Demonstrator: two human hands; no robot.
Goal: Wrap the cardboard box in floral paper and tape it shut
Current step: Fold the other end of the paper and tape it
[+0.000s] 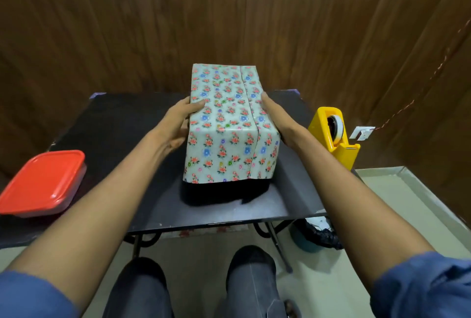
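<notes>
The box [224, 124], covered in pale paper printed with red and blue flowers, is held above the black table [122, 124], casting a shadow beneath it. A paper seam runs lengthwise along its top, right of centre. My left hand [178, 124] grips its left side, thumb on top. My right hand [274, 116] presses the right side, fingers mostly hidden behind the box. A yellow tape dispenser [334, 134] with a white roll stands at the table's right edge.
A clear container with a red lid [43, 180] sits on the table's near left corner. Dark wood panelling closes in behind. Under the table are its metal legs, my knees, and a bin with a black bag [316, 236].
</notes>
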